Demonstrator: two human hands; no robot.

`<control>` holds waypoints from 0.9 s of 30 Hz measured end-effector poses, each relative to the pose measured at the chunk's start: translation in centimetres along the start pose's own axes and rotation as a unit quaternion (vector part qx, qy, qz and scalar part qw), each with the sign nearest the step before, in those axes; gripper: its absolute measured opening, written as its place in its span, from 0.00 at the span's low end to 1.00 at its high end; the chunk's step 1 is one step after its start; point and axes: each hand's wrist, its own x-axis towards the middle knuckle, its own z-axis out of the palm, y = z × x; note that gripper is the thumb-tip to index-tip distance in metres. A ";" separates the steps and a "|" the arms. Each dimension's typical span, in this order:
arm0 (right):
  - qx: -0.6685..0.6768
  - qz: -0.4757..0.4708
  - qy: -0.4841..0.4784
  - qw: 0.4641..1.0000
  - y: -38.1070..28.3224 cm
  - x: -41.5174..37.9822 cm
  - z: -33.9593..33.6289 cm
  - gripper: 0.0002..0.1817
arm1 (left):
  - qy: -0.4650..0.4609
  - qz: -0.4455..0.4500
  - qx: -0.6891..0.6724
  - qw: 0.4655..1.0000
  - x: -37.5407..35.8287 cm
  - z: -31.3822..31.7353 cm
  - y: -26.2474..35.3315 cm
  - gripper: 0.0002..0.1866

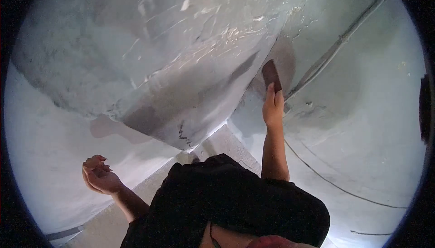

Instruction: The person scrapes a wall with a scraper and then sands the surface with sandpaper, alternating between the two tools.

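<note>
My right hand (273, 105) is raised and closed around the lower end of a flat, dark brown rectangular block (271, 75). The block's far end points up toward the seam where the grey surfaces meet, and a soft shadow falls behind it. Out to the left, my left hand (100, 175) is held with the palm turned up and the fingers loosely curled, nothing visible in it. Closest to that hand is the pale wall (50, 153), with the hand's shadow above it.
A rough grey plastered surface (181, 53) with glossy ridges and dark marks spans the upper middle. A grey cable or conduit (344, 37) runs diagonally at the upper right. A thin wire (326, 180) hangs along the right wall. The floor (104, 230) shows below.
</note>
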 end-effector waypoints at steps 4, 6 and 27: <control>-0.037 -0.135 0.029 0.990 -1.1 4.5 1.8 0.21 | 0.059 -0.032 0.058 0.996 -2.2 2.5 1.2 0.21; 0.023 0.021 -0.092 0.995 1.3 6.1 3.2 0.26 | 0.069 -0.024 0.077 0.994 -3.7 3.3 1.9 0.21; -0.063 -0.160 -0.197 0.965 9.0 3.2 8.5 0.37 | 0.182 -0.032 0.204 0.961 -14.0 5.4 11.9 0.17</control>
